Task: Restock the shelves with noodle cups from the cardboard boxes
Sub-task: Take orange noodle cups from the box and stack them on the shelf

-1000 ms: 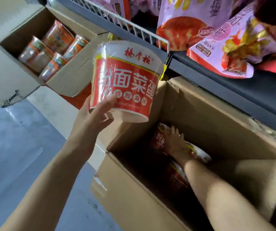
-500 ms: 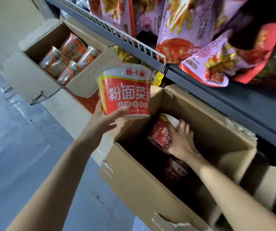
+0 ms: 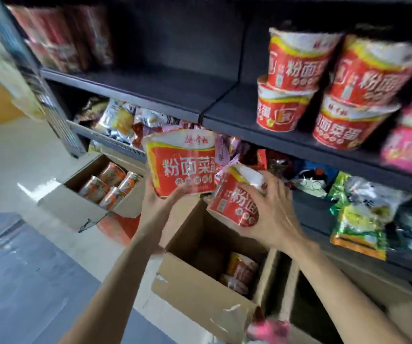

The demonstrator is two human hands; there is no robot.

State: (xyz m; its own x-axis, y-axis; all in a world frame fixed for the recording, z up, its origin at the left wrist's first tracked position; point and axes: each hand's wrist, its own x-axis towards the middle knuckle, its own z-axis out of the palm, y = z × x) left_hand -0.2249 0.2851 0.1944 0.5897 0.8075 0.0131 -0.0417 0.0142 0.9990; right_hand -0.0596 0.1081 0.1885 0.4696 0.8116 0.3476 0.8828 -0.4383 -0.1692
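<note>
Right hand now out of brown cardboard box, fingers clamping second red noodle cup; left hand gripping first red cup; both rising toward dark shelf

A shop aisle — dark metal shelving carries stacked red noodle cups above and snack bags below, while open cardboard boxes of stock sit on the floor just beside the shelves — goods many of a kind.
</note>
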